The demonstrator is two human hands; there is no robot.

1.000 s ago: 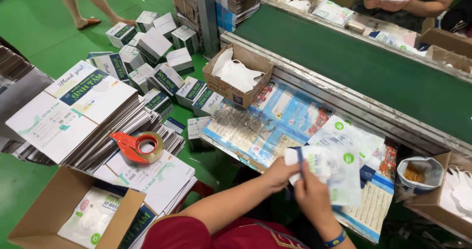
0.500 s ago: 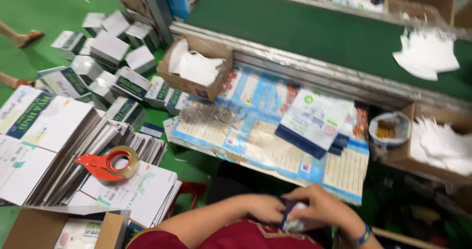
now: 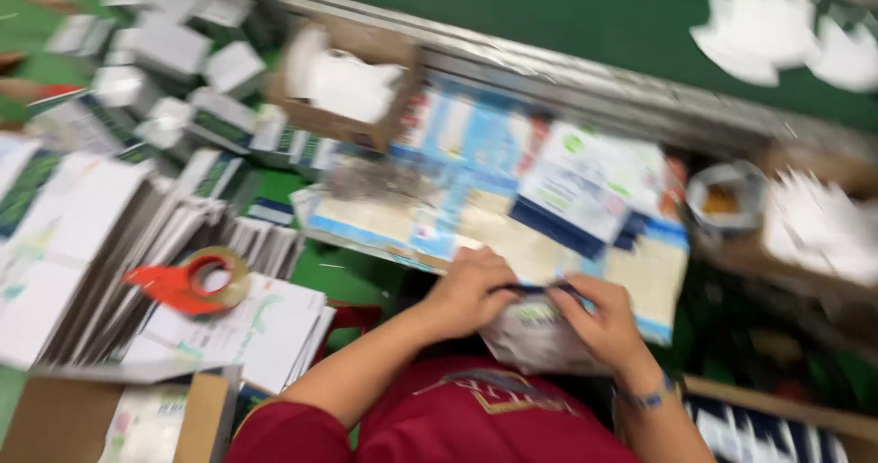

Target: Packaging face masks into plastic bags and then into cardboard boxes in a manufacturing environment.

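Observation:
My left hand (image 3: 468, 291) and my right hand (image 3: 599, 321) both grip the dark top edge of a white plastic packet (image 3: 535, 333) with green print, held close to my chest just below the table edge. On the work surface above my hands lies a stack of similar white and blue packets (image 3: 585, 184). The whole view is blurred by motion.
A red tape dispenser (image 3: 187, 282) lies on stacks of flat printed cartons (image 3: 82, 244) at the left. An open cardboard box (image 3: 352, 84) of white items sits at the back, a small tub (image 3: 724, 198) at right, and a green conveyor belt (image 3: 549, 15) beyond.
My hands have drawn the packet from over the table down toward my chest. The view has swung and grown blurred.

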